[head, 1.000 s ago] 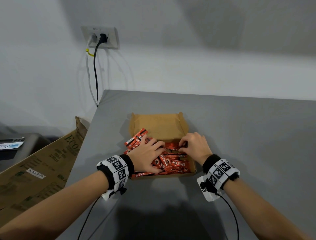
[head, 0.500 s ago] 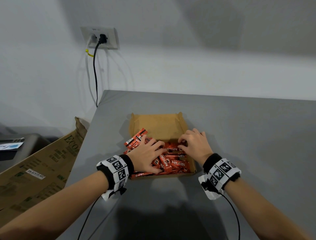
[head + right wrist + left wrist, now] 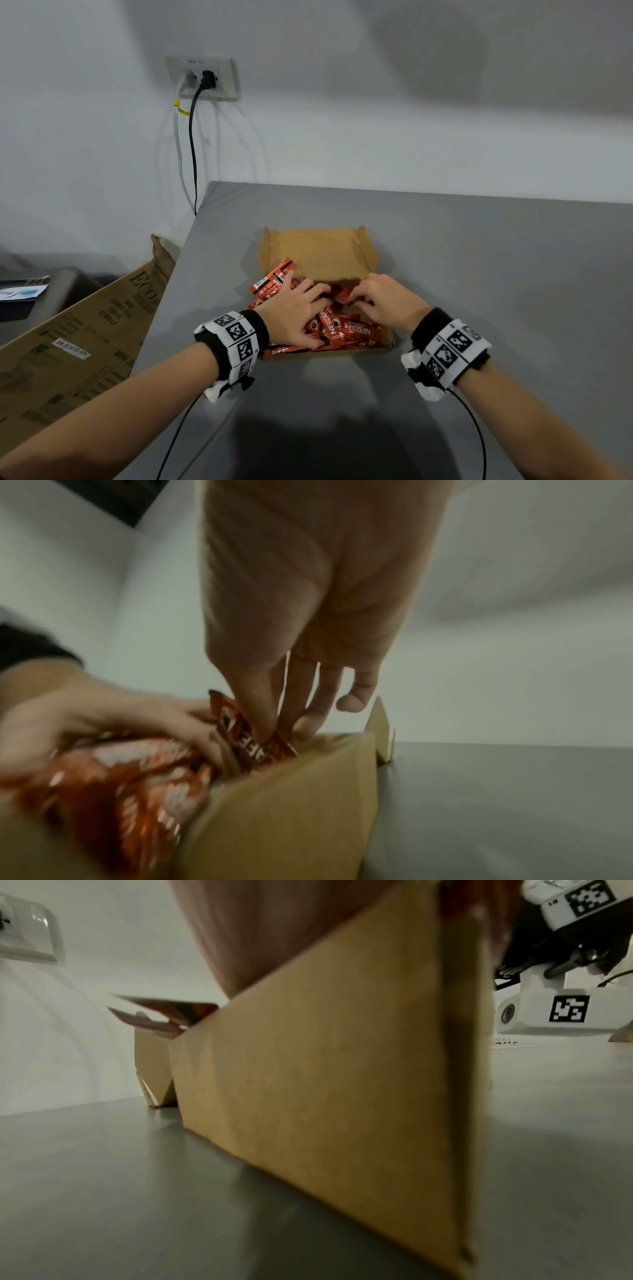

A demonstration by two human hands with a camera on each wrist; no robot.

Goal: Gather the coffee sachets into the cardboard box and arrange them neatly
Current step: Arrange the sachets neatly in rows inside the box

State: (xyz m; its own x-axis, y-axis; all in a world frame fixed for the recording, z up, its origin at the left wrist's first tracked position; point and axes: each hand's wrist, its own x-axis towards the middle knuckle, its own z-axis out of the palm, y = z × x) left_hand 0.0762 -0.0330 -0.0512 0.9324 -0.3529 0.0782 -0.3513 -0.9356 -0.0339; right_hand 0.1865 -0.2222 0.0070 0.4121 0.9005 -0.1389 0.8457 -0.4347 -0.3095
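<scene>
A shallow cardboard box [image 3: 315, 250] lies open on the grey table [image 3: 479, 274]. Its near half holds a loose pile of red coffee sachets [image 3: 349, 334]. A few sachets [image 3: 274, 279] stick out over the left rim. My left hand [image 3: 294, 315] rests flat on the left of the pile with fingers spread. My right hand [image 3: 383, 301] is over the middle of the box. In the right wrist view its thumb and fingers [image 3: 274, 723] pinch one sachet [image 3: 246, 739] lifted on edge. The left wrist view shows mostly the box's outer wall [image 3: 325, 1083].
A large printed carton [image 3: 68, 342] leans beside the table's left edge. A wall socket [image 3: 202, 78] with two cables hangs behind. Thin cables trail from both wristbands toward me. The far half of the box shows bare cardboard.
My right hand's fingers stretched toward the back of the box, then drew in and now pinch a sachet. The left hand has stayed on the pile.
</scene>
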